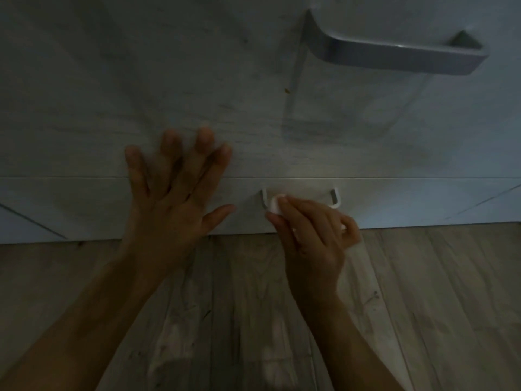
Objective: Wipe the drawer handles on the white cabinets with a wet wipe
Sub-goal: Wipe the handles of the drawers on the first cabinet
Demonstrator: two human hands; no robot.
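Wipe [275, 206], pinched in right hand [313, 232] fingers, meets the handle [335, 197] at its left end; the bar runs rightward. Left hand [172, 198] presses, fingers spread, on the cabinet front [84, 122].

lower handle [335, 197] middle hidden, wipe [274, 205] mostly covered

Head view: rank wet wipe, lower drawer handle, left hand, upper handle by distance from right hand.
1. wet wipe, pinched in the right hand
2. lower drawer handle, right at the wipe
3. left hand, to its left
4. upper handle, top right
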